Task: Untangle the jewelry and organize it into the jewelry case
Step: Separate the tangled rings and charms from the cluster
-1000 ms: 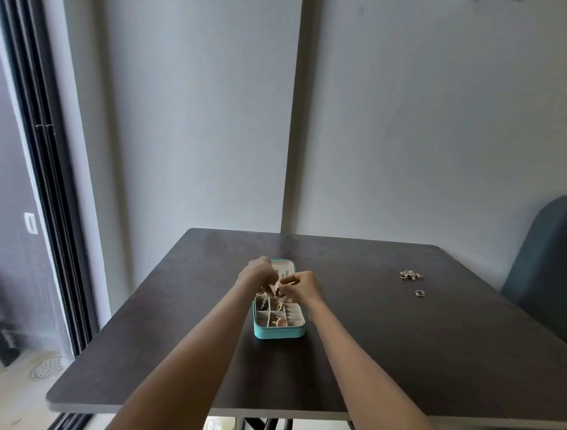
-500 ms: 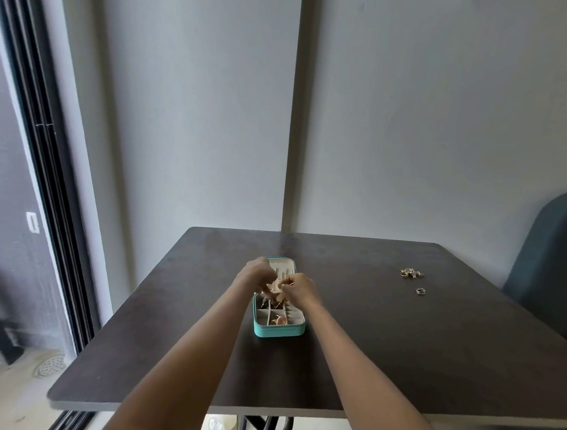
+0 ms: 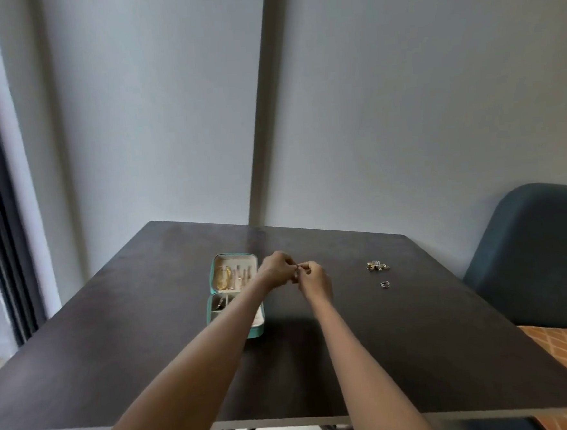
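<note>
I had the dark table square in front of me, with the teal jewelry case lying open on it, left of centre. Its lid half showed a gold chain and several slim pieces already laid in rows; the nearer half was divided into compartments, partly hidden by my left forearm, so I could not read what sat in each.

I judged the step in hand to be the untangling itself, not the placing. My two hands met above the table, just right of the case. The left hand was curled, fingertips pinched toward the right hand, which was curled the same way. Between them I could make out a tiny pale piece of jewelry, too small to identify; both hands appeared to pinch it.

Well to the right, a small tangled cluster of gold and silver pieces lay on the table, and a single ring sat near it, apart from it.

The next move, as I read it, called for teasing the pinched piece free, then carrying it left into a compartment. The cluster remained to be sorted.
</note>
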Demonstrator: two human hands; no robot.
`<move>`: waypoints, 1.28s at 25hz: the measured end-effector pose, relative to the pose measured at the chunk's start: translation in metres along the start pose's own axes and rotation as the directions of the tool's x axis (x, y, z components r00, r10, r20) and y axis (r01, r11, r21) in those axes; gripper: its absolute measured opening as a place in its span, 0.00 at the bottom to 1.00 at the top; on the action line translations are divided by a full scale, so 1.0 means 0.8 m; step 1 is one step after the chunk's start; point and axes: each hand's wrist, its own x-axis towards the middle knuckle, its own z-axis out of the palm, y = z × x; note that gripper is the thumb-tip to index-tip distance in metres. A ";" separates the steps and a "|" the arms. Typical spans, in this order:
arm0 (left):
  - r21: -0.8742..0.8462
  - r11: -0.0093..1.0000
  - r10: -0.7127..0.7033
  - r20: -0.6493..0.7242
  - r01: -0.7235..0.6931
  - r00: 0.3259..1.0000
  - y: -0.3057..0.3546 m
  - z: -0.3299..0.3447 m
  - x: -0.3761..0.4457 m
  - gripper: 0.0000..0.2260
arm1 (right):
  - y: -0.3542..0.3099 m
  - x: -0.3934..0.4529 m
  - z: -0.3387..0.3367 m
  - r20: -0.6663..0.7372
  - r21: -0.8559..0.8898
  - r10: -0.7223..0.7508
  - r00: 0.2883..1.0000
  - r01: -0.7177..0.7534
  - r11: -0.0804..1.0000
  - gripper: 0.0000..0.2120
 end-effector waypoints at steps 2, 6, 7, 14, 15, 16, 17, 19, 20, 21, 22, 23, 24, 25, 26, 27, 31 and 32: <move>-0.073 0.996 0.041 0.004 -0.041 0.999 0.026 0.043 0.008 0.09 | 0.027 0.016 -0.033 -0.066 -0.020 0.028 0.997 -0.030 0.999 0.10; -0.178 0.982 0.069 0.005 -0.067 0.998 0.057 0.133 0.035 0.10 | 0.089 0.046 -0.097 -0.229 -0.022 0.068 0.971 -0.074 0.997 0.10; -0.189 0.979 0.076 0.010 -0.073 0.997 0.062 0.153 0.044 0.10 | 0.104 0.055 -0.111 -0.279 -0.013 0.082 0.957 -0.089 0.996 0.10; -0.285 0.942 0.170 -0.056 -0.179 0.984 0.081 0.232 0.118 0.12 | 0.181 0.147 -0.167 -0.309 0.000 0.071 0.948 -0.075 0.997 0.09; -0.290 0.936 0.183 -0.076 -0.197 0.980 0.081 0.235 0.130 0.12 | 0.187 0.160 -0.166 -0.281 0.001 0.058 0.958 -0.060 0.998 0.09; -0.292 0.933 0.190 -0.102 -0.212 0.977 0.080 0.239 0.141 0.12 | 0.192 0.172 -0.162 -0.249 -0.004 0.043 0.968 -0.045 0.999 0.10; -0.287 0.932 0.191 -0.126 -0.220 0.974 0.078 0.242 0.151 0.13 | 0.196 0.182 -0.157 -0.222 -0.015 0.026 0.975 -0.031 0.999 0.10; -0.273 0.934 0.194 -0.150 -0.229 0.970 0.076 0.246 0.169 0.14 | 0.200 0.199 -0.151 -0.180 -0.089 0.002 0.984 -0.019 0.996 0.13; -0.258 0.937 0.206 -0.142 -0.237 0.968 0.076 0.249 0.178 0.15 | 0.201 0.206 -0.151 -0.167 -0.157 -0.001 0.986 -0.025 0.987 0.13; -0.236 0.940 0.223 -0.121 -0.246 0.967 0.078 0.252 0.185 0.15 | 0.200 0.212 -0.151 -0.164 -0.234 -0.001 0.986 -0.038 0.972 0.13; -0.210 0.943 0.242 -0.096 -0.258 0.965 0.079 0.255 0.190 0.15 | 0.200 0.217 -0.151 -0.175 -0.294 0.000 0.985 -0.052 0.955 0.12; -0.185 0.946 0.258 -0.070 -0.267 0.964 0.080 0.258 0.193 0.15 | 0.200 0.221 -0.150 -0.191 -0.312 0.001 0.982 -0.062 0.948 0.11; -0.170 0.947 0.269 -0.052 -0.274 0.962 0.081 0.260 0.195 0.15 | 0.202 0.223 -0.149 -0.208 -0.285 0.000 0.978 -0.061 0.957 0.09; -0.165 0.946 0.274 -0.047 -0.278 0.961 0.081 0.261 0.196 0.14 | 0.204 0.224 -0.149 -0.215 -0.225 -0.006 0.977 -0.044 0.973 0.07; -0.166 0.945 0.275 -0.055 -0.281 0.960 0.080 0.260 0.195 0.14 | 0.205 0.223 -0.148 -0.219 -0.147 -0.016 0.976 -0.017 0.989 0.06; -0.177 0.943 0.272 -0.068 -0.280 0.960 0.081 0.259 0.195 0.14 | 0.206 0.221 -0.149 -0.224 -0.066 -0.027 0.974 0.013 0.998 0.06; -0.336 0.903 0.255 -0.078 -0.266 0.964 0.079 0.256 0.192 0.10 | 0.207 0.215 -0.155 -0.233 0.077 -0.086 0.969 0.107 0.991 0.06; -0.370 0.893 0.243 -0.085 -0.257 0.966 0.078 0.255 0.192 0.09 | 0.207 0.216 -0.154 -0.213 0.091 -0.086 0.973 0.108 0.990 0.05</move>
